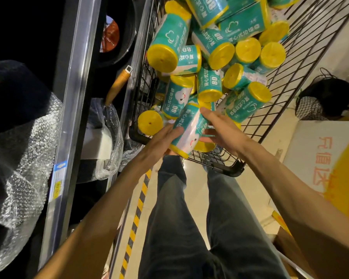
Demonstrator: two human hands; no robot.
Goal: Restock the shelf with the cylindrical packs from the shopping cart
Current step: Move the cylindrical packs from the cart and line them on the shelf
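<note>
A black wire shopping cart (220,164) stands in front of me, heaped with several teal cylindrical packs with yellow ends (210,77). One teal pack (186,130) is lifted at the cart's near rim, lying at a slant between both hands. My left hand (161,137) grips its left side, thumb over the wrapper. My right hand (216,125) holds its right side, fingers reaching round toward a second pack (206,144) just beneath. The shelf (69,117) runs along the left, its metal edge rail close to the cart.
The shelf on the left holds bubble-wrapped goods (24,154), dark pans and a wooden-handled utensil (117,85). Price tags (57,178) sit on the rail. A yellow-black floor stripe (137,208) runs by my legs. A white and orange box (330,168) and a dark bag (326,101) lie at the right.
</note>
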